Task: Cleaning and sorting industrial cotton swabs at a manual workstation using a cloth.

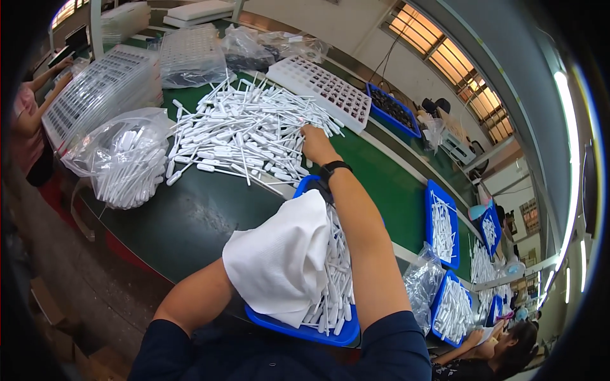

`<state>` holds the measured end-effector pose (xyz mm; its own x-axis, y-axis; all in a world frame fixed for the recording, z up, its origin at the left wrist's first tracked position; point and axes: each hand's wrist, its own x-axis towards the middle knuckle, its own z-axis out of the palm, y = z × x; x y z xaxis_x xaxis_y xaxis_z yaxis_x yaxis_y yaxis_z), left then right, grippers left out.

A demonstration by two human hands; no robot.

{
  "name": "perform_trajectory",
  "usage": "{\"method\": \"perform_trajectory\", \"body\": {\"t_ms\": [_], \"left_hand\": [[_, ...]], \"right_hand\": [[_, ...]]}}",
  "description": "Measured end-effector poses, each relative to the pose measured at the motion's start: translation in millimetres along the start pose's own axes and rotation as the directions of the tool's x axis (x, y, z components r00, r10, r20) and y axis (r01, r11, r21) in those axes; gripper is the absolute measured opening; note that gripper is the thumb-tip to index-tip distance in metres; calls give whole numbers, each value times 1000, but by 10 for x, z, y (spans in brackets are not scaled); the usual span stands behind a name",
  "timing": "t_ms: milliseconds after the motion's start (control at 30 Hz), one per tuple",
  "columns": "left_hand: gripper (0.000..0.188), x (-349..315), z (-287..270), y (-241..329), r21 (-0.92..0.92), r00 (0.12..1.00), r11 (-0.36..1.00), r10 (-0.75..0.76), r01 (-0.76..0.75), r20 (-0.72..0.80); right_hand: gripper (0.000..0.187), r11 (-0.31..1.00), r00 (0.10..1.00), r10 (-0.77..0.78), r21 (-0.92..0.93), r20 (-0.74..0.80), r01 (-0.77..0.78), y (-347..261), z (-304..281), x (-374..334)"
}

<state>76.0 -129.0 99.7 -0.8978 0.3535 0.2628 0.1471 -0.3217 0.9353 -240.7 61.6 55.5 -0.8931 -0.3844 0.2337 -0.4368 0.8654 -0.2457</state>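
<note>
A big heap of white plastic droppers (248,133) lies spread over the green bench. At the heap's right edge is my right hand (316,145), its fingers curled in among the droppers; whether it grips one is hard to make out. A dark band circles that wrist. A white textured cloth (279,254) is draped over my left hand and hides its fingers. Under and beside the cloth, close to my body, stands a blue basket (346,334) holding more droppers (340,279). My right forearm passes above this basket.
Left of the heap sits a clear bag of droppers (130,168). Stacked clear trays (105,89) and a white perforated tray (321,89) stand farther back. More blue baskets (443,222) line the right side. Other people work at far left and lower right.
</note>
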Motion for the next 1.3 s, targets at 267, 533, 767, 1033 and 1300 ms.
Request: {"method": "perform_trajectory", "body": {"t_ms": [267, 533, 767, 1033, 1300], "left_hand": [[61, 5, -81, -38, 131, 998, 991, 28, -20, -59], [66, -209, -232, -145, 315, 995, 944, 102, -93, -11], [70, 62, -15, -55, 493, 990, 858, 126, -144, 70], [74, 181, 321, 99, 647, 973, 729, 133, -224, 188], [80, 236, 349, -108, 409, 994, 907, 76, -102, 80]], "right_hand": [[29, 998, 998, 64, 13, -29, -63, 130, -626, -643], [28, 619, 911, 400, 705, 96, -346, 291, -1094, -1431], [27, -28, 884, 418, 976, 208, -216, 265, -1357, -2246], [29, 7, 875, 482, 998, 51, -62, -156, -1552, -2740], [29, 16, 920, 391, 1000, 0, -6, -131, -1532, -2852]]}}
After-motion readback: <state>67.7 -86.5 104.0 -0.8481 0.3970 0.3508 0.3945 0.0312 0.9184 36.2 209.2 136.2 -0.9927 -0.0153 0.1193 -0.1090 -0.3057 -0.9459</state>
